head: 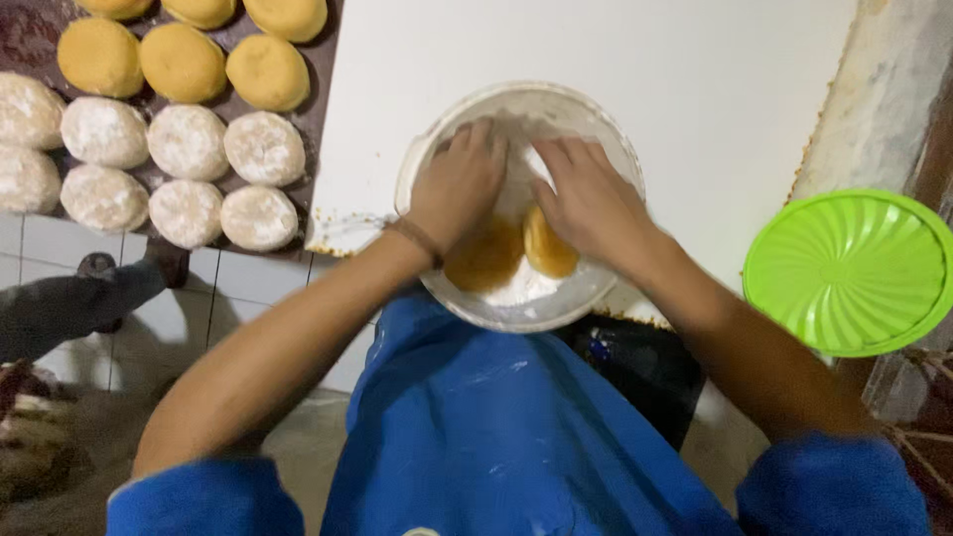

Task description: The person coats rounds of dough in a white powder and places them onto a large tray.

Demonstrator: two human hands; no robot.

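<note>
Far left: dark brown tray [318,119] w/ rows of round dough balls, the yellow-orange plain ones [183,62] at top, the white flour-dusted ones [187,142] below. Under the tray, pale tiled floor [248,298] & a dark grey shoe [99,266].

Centre: round white plastic bowl [608,139] on the white tabletop [596,50], near its front edge, holding white flour [516,288] & two yellow-orange dough pieces [549,246] side by side at the near side.

Left hand [459,186], thin band on wrist, is inside the bowl, palm down, fingers together, pressing on the left piece. Right hand [593,199] just beside it, also palm down, fingers loosely spread over the right piece; can't tell if it grips or only rests. Hands nearly touching.

Below: blue apron [496,437] w/ flour smears, blue sleeves.

Right: bright green ribbed plastic lid [849,273], round, well apart from the bowl, by a rough grey wall [874,99].
</note>
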